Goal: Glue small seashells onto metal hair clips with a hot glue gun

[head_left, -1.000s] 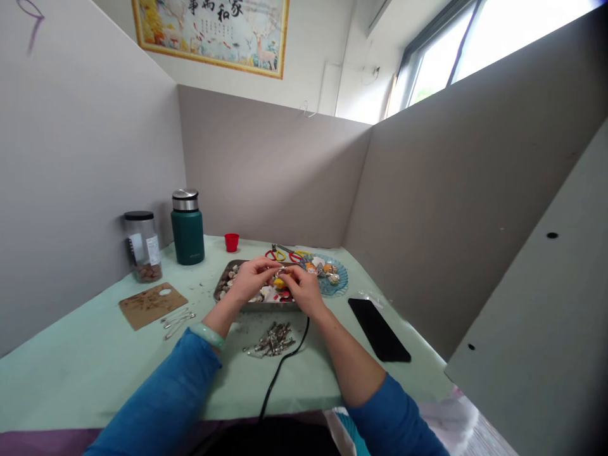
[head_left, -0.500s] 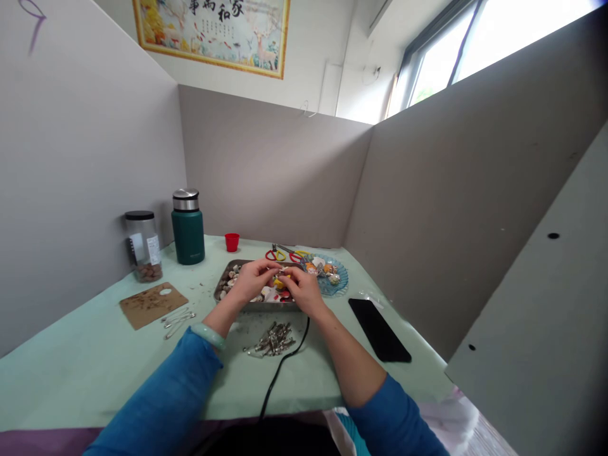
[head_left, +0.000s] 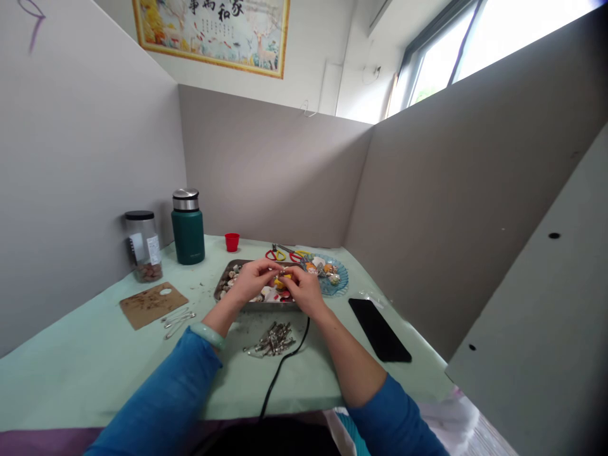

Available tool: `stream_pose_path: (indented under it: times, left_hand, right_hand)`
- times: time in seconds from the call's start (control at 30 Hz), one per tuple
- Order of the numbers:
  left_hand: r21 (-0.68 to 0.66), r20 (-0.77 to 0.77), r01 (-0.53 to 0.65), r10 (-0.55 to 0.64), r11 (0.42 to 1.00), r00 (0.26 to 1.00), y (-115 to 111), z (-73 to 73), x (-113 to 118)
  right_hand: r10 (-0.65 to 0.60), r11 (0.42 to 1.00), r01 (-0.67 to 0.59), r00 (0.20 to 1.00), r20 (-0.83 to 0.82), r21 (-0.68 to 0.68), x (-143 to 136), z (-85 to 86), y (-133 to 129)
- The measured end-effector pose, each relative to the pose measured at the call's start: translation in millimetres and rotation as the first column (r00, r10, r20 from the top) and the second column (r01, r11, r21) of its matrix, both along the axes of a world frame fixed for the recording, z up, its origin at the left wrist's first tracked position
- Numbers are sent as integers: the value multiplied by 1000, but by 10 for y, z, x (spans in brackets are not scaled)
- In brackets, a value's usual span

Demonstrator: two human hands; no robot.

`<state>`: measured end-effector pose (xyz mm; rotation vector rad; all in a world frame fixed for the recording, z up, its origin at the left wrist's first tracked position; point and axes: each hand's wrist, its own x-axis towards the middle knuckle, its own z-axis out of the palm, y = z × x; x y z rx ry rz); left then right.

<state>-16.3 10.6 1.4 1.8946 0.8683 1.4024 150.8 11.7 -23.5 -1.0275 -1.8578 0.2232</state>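
Note:
Over a metal tray of small mixed pieces, my left hand and my right hand meet with their fingertips pinched close together. Whatever sits between the fingertips is too small to make out. A yellow piece shows just below the fingers, among white and red pieces in the tray. Right of my right hand, a blue glass plate holds orange, white and silvery items. A heap of small metal clips lies on the table in front of the tray.
A green bottle, a lidded jar and a red cup stand at the back left. Scissors lie behind the tray. A brown card is at left, a black phone at right. A black cable crosses the front.

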Motion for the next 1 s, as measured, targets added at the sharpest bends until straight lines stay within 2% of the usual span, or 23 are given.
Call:
stream_pose_path:
  times: [0.47,1.0]
  left_hand:
    - [26,-42,16,-15,1000,999,20,-16,-2]
    - [56,-75,6,-2,998,997,-18,16,1]
  right_hand:
    - [-35,999,35,999,20,24,-2,17,-15]
    - [-13,1000,12,1000,23,29,0,10,-28]
